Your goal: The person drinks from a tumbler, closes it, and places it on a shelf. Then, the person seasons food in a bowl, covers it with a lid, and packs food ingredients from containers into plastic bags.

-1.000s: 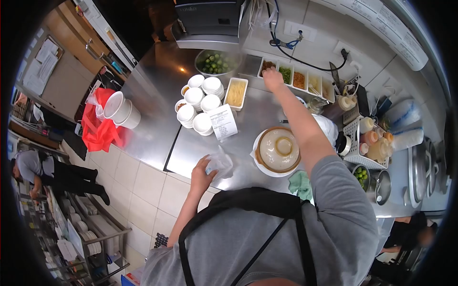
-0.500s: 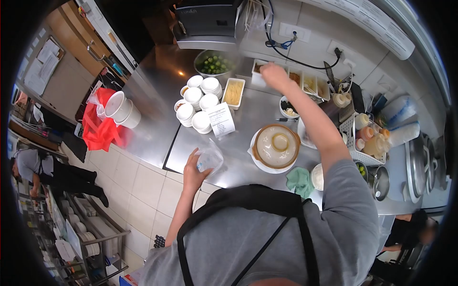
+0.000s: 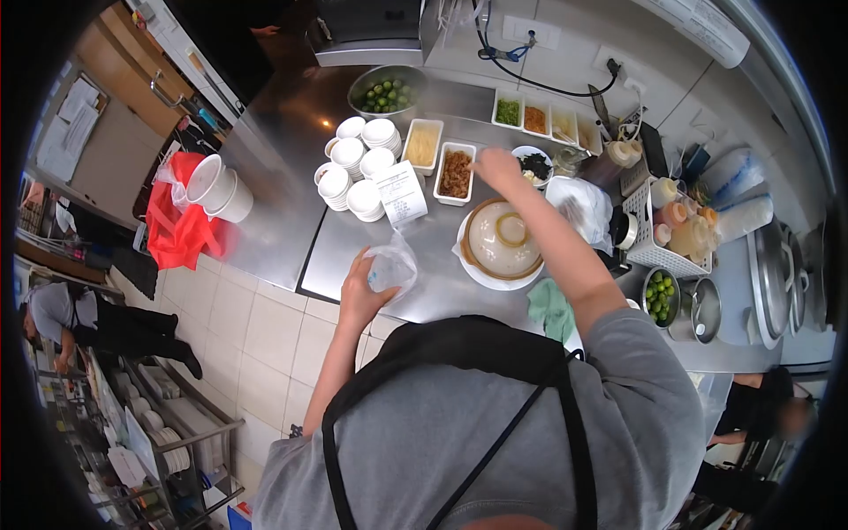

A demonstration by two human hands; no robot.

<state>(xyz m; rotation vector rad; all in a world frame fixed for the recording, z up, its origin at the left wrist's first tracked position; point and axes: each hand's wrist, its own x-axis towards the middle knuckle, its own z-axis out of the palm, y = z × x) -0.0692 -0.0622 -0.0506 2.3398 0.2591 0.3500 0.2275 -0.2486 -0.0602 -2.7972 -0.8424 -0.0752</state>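
The left hand [image 3: 360, 293] is bent around a clear bag [image 3: 390, 269], thumb and fingers apart with the thin plastic caught between them; the bag hangs loosely open over the counter [image 3: 415, 296] edge. Right of it a lidded pot [image 3: 503, 237] sits on a white plate [image 3: 469, 268], with a green cloth [image 3: 552, 309] just beside the plate, below the right forearm.

The right hand [image 3: 497, 169] reaches past the pot, fingers bent and touching the right rim of a white tub [image 3: 456, 174] of brown food. The fingers are partly hidden, so how tightly they close on the rim cannot be told. The tub lies just left of this hand, beyond the pot, and well apart from the left hand and the bag.

Left of the tub are a second tub [image 3: 422, 146] of pale yellow strips, a printed slip [image 3: 402, 193] leaning on stacked white cups [image 3: 347, 155], and the cups themselves. Right of the right hand is a small bowl [image 3: 533, 165] with dark and white food, then a white basket [image 3: 664, 250] of bottles [image 3: 692, 235].

Farther back, a row of tubs [image 3: 535, 118] holds green, orange and pale food along the wall, and a metal bowl [image 3: 382, 114] of green fruit stands behind the cups. Far left, across the floor, a person [image 3: 88, 309] bends over a rack.
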